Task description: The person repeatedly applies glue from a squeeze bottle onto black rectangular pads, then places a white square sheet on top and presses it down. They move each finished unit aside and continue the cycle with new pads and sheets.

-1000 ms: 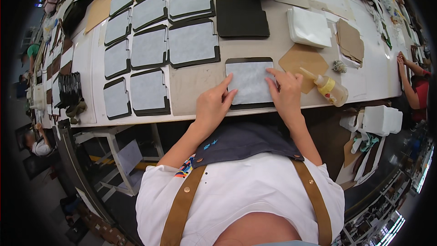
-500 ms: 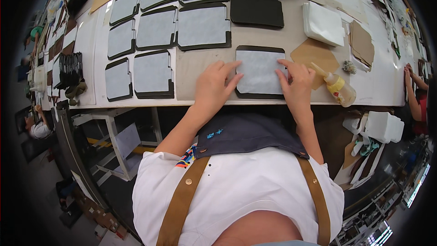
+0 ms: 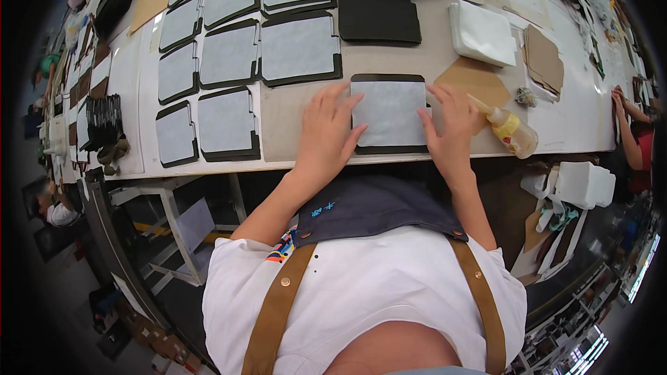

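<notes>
A black panel with a pale grey sheet [image 3: 390, 114] on it lies flat near the table's front edge. Black borders show along its top and bottom. My left hand [image 3: 325, 123] is at its left edge, fingers spread, with the index fingertip and thumb tip over the sheet's margin. At the right edge is my right hand [image 3: 450, 121], its fingers also apart and its thumb tip on or just above the sheet. Neither hand has closed round the panel. Behind it sits a bare black panel or stack of panels [image 3: 379, 14].
Several similar grey-and-black panels [image 3: 229, 119] lie in rows to the left. On the right are a glue bottle [image 3: 513, 132] with a yellow label, a tan card piece [image 3: 476, 82], a white stack [image 3: 481, 33] and brown pieces [image 3: 543, 61]. Another person's arm [image 3: 629, 132] shows far right.
My left fingers have spread wider, and my right index finger has moved outward from the sheet. The whole view has shifted slightly, so the table's things appear farther left.
</notes>
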Available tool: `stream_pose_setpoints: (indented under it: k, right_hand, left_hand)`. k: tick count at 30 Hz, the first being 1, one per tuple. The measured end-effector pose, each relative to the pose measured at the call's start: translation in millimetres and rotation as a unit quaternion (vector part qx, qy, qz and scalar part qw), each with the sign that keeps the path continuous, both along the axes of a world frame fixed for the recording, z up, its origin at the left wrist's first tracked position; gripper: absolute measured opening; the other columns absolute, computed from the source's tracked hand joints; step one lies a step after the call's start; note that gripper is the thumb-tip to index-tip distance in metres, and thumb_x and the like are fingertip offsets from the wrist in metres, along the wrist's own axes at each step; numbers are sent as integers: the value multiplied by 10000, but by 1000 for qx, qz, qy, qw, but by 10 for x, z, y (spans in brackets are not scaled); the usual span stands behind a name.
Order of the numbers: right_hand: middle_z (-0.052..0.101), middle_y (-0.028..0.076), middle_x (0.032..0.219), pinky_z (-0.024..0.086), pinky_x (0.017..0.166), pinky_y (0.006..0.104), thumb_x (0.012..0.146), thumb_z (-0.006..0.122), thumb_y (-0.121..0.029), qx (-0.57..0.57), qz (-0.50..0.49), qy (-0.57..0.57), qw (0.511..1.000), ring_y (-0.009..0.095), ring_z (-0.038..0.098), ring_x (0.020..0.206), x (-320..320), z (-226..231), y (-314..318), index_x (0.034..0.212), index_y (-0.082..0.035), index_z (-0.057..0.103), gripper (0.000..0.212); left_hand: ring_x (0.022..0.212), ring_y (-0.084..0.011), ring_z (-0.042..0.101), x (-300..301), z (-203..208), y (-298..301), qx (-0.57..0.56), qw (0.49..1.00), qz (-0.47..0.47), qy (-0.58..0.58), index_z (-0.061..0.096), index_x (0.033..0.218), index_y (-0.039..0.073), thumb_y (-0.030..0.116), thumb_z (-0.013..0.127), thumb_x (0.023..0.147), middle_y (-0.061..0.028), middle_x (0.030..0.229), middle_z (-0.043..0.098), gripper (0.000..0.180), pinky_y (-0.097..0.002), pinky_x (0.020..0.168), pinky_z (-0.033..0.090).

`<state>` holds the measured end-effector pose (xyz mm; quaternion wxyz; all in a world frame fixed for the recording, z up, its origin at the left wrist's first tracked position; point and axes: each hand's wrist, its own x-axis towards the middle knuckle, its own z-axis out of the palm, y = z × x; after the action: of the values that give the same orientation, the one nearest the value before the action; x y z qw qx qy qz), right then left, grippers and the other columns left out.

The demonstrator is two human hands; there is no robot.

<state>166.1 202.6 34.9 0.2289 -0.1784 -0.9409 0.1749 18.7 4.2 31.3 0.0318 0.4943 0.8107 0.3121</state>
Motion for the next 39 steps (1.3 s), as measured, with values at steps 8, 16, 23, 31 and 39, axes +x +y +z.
stream_pose_setpoints:
  k: [8, 16, 23, 31, 39]
  right_hand:
    - [467, 128, 1549, 250, 1231, 509, 910, 699, -162, -49, 173, -97, 979, 282, 400, 1472, -13, -113, -27, 1490, -40, 460, 638]
    - [433, 124, 1583, 239, 1242, 516, 932, 691, -256, -55, 111, -73, 990, 303, 371, 1487, 157, -49, 199, 1546, -52, 393, 712]
    - [434, 149, 1580, 223, 1242, 522, 981, 634, -304, -54, 43, -10, 998, 327, 363, 1493, 407, -27, 286, 1549, -49, 396, 666]
    - [544, 165, 1474, 298, 1206, 528, 993, 622, -275, -96, 37, 46, 994, 351, 466, 1418, 557, -34, 184, 1425, -18, 543, 509]
    - [661, 67, 1179, 429, 1101, 523, 816, 775, -91, -60, 131, 36, 989, 280, 607, 1134, 652, -201, -63, 1072, -93, 734, 260]
  left_hand:
    - [1565, -350, 166, 149, -203, 136, -144, 982, -115, 44, 268, 1588, -5, 500, 650, 919, -167, 1678, 223, 921, -530, 1252, 150]
    - [1584, -343, 96, 254, -166, 112, -180, 978, -67, 78, 238, 1591, -35, 658, 588, 896, -208, 1688, 171, 1042, -534, 1263, 65]
    - [1576, -329, 148, 463, -228, 555, -134, 975, -145, 101, 282, 1568, -60, 700, 559, 887, -221, 1664, 234, 1057, -504, 1265, 105]
    - [1563, -335, 192, 666, -176, 591, -115, 966, -225, 53, 271, 1571, -55, 656, 585, 897, -227, 1660, 234, 1029, -486, 1265, 150]
    - [1538, -314, 268, 352, 49, -150, -151, 955, -255, -26, 260, 1582, -18, 420, 741, 855, -165, 1653, 292, 976, -476, 1258, 218]
